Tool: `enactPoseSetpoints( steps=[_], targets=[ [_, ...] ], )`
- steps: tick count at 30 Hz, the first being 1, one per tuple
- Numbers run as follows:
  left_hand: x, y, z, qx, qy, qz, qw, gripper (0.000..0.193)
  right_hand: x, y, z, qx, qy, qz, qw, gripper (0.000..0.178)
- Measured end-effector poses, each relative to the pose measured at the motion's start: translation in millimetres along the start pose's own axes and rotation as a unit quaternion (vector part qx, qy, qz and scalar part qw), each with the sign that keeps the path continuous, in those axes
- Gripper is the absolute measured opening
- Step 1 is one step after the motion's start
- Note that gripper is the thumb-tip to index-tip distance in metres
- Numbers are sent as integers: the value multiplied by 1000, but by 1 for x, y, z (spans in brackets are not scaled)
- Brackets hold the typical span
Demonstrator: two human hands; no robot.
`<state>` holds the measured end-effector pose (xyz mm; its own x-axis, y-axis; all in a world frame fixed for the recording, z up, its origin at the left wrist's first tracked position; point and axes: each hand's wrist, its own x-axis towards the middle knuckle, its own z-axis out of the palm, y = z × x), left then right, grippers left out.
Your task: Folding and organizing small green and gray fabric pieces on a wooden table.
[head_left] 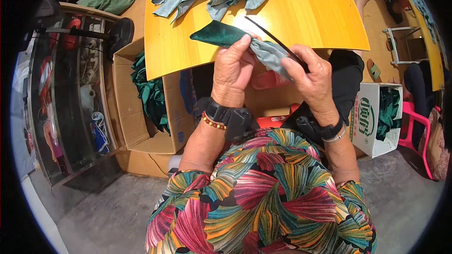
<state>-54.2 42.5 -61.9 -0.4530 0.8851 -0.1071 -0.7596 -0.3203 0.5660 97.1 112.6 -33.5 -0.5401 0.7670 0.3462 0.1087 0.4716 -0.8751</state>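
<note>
Green cloth pouch [226, 35] is up over the near edge of the yellow surface [306, 19], left hand [233, 68] fingers clamped on its middle, right hand [308, 73] fingers pinched on a thin black stick [278, 42] w/ the pale grey end. Stick could prob. slip out or snag the fabric if the pinch loosens, since the grip's only at one end.

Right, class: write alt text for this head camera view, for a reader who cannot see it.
Two hands hold a green cloth piece above a wooden table: the left hand pinches it, the right hand holds a thin black stick. Cardboard boxes of green fabric stand alongside.
</note>
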Motion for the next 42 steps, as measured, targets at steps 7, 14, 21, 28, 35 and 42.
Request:
enactPoseSetpoints(
  steps=[7, 14, 21, 28, 35, 42],
  targets=[
    [3, 13, -7, 37, -47, 55, 997, 16, -13, 10, -28, -87, -93, 9, 992, 23],
    [0, 15, -3, 68, -75, 63, 993, 18, -12, 10, -27, -111, -86, 1, 990, 23],
    [-2, 11, -1, 77, -6, 71, 995, 16, -12, 8, -25, -131, -86, 7, 988, 24],
    [-3, 8, 2, 101, -10, 55, 993, 17, -11, 9, -26, -143, -104, 5, 984, 26],
    [-4, -4, 5, -39, -11, 17, 999, 22, -18, 15, -17, -47, -114, 63, 990, 23],
    [-11, -19, 16, -59, 13, 11, 998, 27, -21, 14, 14, 186, -121, 210, 952, 32]
  ],
)
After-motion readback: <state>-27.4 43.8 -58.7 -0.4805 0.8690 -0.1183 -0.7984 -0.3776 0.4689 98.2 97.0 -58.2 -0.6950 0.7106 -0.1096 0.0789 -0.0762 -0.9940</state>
